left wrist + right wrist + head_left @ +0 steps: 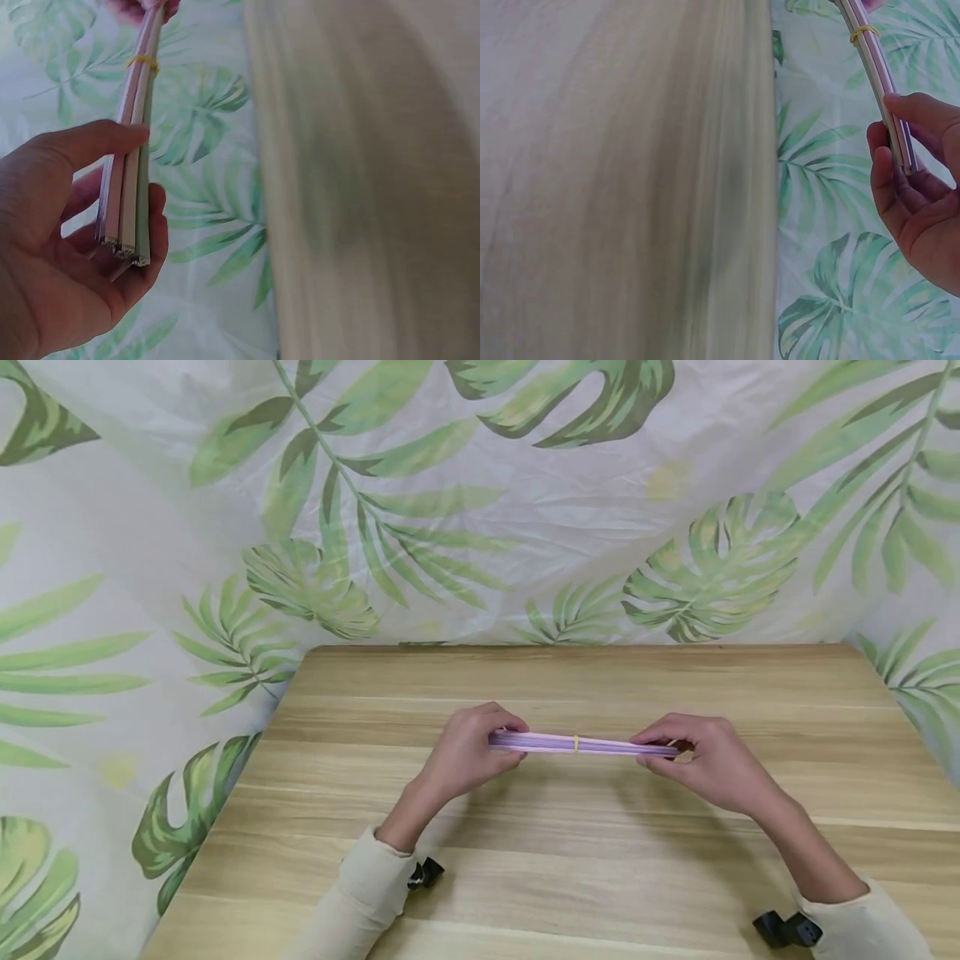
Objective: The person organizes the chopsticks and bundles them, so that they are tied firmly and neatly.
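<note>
Both hands hold up a bundle of slim pastel sticks (543,742) above the wooden table, one hand at each end. A yellow rubber band (576,743) goes round its middle. In the left wrist view the sticks (135,180) show lilac, pink, cream and green sides, with rough cut ends towards the camera. My left hand (471,747) grips the left end, thumb on one side and fingers on the other. The right end is pinched between thumb and fingers of my right hand (708,760); the right wrist view shows this end of the bundle (885,97) too.
Beneath the hands lies the wood-grain table (525,877), its back edge against a white cloth (570,527) printed with green leaves. Small black devices sit at both wrists, the left device (427,872) and the right device (787,930), near the light sleeves.
</note>
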Demonstrator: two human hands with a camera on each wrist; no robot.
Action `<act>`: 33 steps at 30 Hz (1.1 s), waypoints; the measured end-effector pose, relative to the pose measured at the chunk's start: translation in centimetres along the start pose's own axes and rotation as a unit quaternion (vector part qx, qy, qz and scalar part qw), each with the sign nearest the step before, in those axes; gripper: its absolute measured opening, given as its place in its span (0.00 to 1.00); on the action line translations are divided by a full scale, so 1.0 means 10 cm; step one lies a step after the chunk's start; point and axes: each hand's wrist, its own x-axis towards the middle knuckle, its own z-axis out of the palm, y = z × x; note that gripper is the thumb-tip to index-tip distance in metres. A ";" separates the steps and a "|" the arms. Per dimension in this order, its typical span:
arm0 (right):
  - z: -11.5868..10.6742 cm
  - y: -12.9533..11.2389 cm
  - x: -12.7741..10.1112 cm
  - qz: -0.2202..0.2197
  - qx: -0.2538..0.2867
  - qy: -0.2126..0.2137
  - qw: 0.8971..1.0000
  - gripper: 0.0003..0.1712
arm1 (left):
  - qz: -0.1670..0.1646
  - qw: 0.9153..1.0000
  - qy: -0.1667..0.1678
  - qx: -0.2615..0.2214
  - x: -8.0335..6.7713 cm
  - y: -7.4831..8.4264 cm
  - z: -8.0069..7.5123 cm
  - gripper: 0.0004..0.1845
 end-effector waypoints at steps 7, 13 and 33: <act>0.09 0.11 0.02 0.011 0.009 -0.004 1.000 0.13 | -0.004 1.000 0.009 -0.018 -0.05 -0.10 0.11 0.13; 0.16 0.24 0.04 0.034 0.019 -0.021 0.999 0.12 | -0.001 0.999 -0.026 -0.030 -0.05 -0.19 0.13 0.13; 0.28 0.46 0.09 0.064 0.013 -0.106 0.992 0.11 | -0.026 0.994 -0.109 -0.009 0.05 -0.33 0.29 0.13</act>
